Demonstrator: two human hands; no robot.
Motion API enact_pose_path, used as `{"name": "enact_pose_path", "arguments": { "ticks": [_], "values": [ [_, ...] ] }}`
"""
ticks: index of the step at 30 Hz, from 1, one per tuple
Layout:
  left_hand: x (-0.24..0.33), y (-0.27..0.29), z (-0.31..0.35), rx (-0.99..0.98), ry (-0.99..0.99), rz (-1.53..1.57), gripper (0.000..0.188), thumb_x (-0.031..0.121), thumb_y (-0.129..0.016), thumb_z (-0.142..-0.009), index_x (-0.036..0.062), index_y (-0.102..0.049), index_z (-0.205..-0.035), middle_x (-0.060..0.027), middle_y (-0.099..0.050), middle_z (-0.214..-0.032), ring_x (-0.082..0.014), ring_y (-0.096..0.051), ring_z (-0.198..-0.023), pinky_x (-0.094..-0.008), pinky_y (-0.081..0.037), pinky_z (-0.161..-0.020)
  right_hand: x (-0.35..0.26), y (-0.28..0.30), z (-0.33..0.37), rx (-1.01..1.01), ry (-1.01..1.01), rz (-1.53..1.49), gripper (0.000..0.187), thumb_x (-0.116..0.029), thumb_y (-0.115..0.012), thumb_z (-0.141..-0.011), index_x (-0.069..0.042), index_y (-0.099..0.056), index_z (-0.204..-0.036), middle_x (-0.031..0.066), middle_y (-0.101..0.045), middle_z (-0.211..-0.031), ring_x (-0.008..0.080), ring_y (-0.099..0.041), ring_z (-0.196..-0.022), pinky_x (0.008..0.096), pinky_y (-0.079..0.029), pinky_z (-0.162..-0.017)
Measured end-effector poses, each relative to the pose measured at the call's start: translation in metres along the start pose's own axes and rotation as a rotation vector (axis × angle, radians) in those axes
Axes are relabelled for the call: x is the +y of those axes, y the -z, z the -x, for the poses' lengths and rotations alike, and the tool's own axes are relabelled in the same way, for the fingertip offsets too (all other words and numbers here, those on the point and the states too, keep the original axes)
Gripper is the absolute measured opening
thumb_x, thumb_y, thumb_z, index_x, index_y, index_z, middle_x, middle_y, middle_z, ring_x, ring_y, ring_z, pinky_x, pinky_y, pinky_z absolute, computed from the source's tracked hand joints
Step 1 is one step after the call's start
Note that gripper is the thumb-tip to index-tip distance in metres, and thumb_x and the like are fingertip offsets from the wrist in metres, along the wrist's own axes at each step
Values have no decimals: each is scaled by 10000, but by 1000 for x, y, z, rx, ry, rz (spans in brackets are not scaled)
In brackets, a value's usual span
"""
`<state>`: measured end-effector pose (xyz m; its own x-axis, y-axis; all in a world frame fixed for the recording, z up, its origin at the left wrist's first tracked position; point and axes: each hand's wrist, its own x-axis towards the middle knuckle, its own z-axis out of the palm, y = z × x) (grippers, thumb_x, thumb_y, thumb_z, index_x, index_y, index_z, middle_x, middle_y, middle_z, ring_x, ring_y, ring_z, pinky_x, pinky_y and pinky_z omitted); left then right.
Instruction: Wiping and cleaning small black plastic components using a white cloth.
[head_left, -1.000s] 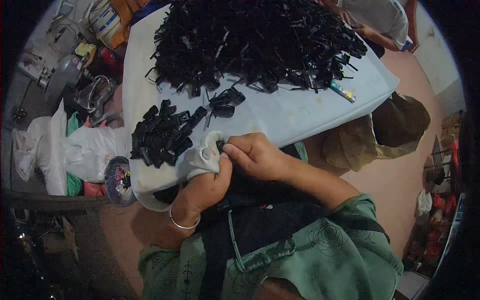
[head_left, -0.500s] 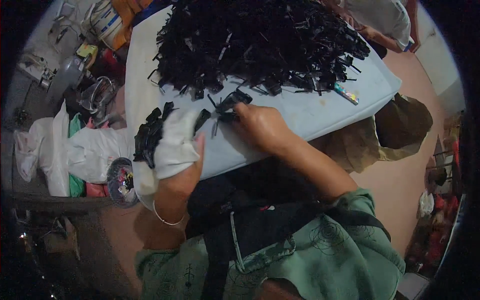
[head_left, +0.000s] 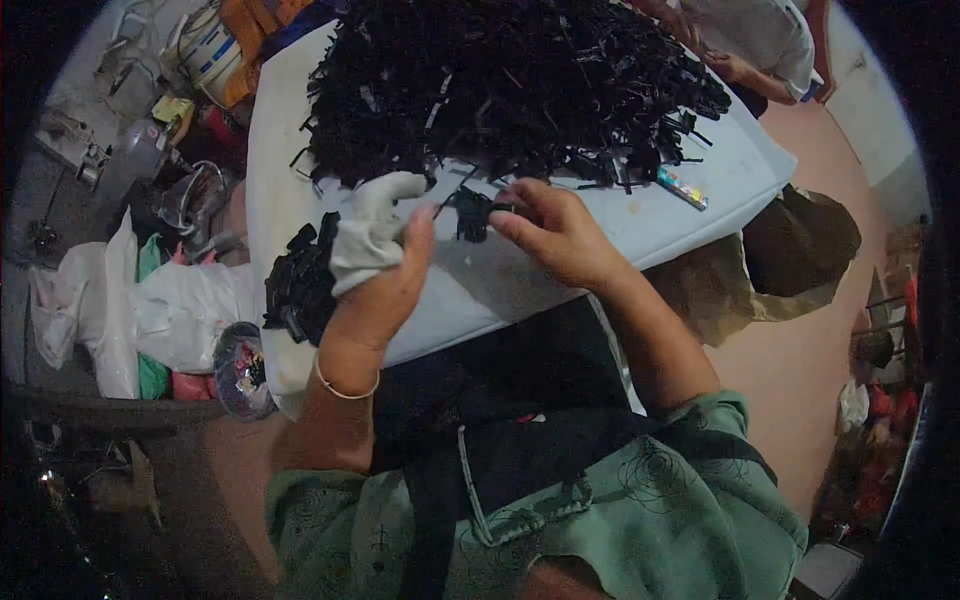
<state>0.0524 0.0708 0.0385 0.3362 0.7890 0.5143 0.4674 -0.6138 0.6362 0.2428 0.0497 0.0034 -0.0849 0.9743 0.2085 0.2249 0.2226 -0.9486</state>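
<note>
Since half a second ago, the left hand (head_left: 385, 248), in a white partial glove, has moved from the smaller heap (head_left: 298, 285) toward a black part (head_left: 471, 218) just nearside of the large black pile (head_left: 500, 90); its fingers curve apart, seemingly around nothing. The right hand (head_left: 562, 232) pinches that part's right end, though blur hides whether it is lifted. Both hands now flank one piece, nearside of the pile

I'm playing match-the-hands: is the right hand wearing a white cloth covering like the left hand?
No, the right hand shows bare skin, while the white cloth covering is only on the left hand.
</note>
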Motion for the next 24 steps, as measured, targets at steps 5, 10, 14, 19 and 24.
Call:
{"name": "enact_pose_path", "arguments": {
  "ticks": [5, 10, 14, 19, 24],
  "values": [
    [12, 15, 6, -311, 402, 333, 248, 134, -566, -830, 10, -508, -1037, -42, -561, -804, -94, -513, -649, -235, -436, -565, 1, 2, 2, -381, -75, -89, 236, -163, -580, -830, 20, -517, -965, 11, -528, -776, 60, -462, -739, 223, -403, -650],
    [14, 9, 19, -459, 460, 563, 288, 114, -561, -826, 25, -470, -1085, -42, -554, -888, -88, -514, -706, -227, -441, -586, 8, -19, 7, -278, 4, -42, 233, -160, -565, -840, 23, -513, -975, -1, -520, -765, 60, -449, -715, 224, -404, -637],
    [5, -3, 21, -412, 435, 480, 286, 94, -549, -828, 24, -460, -1091, -45, -552, -926, -95, -514, -777, -227, -439, -653, 4, -28, 10, -119, -17, -2, 231, -154, -565, -837, 12, -514, -989, -8, -514, -733, 57, -441, -667, 233, -402, -586],
    [-16, -9, 22, -91, 433, 504, 255, 81, -539, -833, 15, -482, -1073, -33, -554, -927, -93, -512, -806, -214, -431, -695, -5, -25, 17, -64, 80, 84, 290, -179, -612, -792, -11, -514, -1007, 48, -507, -674, 97, -459, -572, 250, -397, -530],
    [-17, -13, 25, -44, 477, 843, 257, 86, -543, -834, 19, -496, -1078, -24, -552, -944, -85, -506, -799, -211, -429, -680, 4, -30, 14, -106, 280, 410, 304, -205, -617, -767, -15, -522, -985, 128, -533, -667, 242, -521, -554, 330, -423, -523]
  ]
}}
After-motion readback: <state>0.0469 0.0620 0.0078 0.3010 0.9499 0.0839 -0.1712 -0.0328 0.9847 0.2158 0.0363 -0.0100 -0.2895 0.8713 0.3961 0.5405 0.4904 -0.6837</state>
